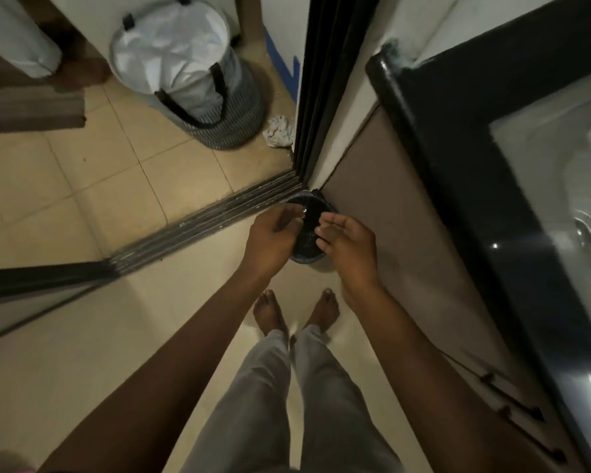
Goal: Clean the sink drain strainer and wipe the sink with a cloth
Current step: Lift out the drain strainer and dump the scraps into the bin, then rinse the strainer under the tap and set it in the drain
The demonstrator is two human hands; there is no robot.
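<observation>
Emptying step: left hand (273, 233) pinches small shiny strainer (302, 213) over floor bin (307, 257), right hand (347, 240) grip spread, empty; next, shake debris out.

The tiled floor (82, 186) carries a small dark bin (307, 230) in the corner by the door track (219, 213). Beyond the track stand a laundry basket (198, 80), a crumpled rag (279, 132) just beside it, and a brown mat (31, 107). Bare feet (297, 312) stand near the bin.

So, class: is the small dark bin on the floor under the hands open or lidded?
Open. The bin shows a dark interior inside its rim, with no lid visible on it.
</observation>
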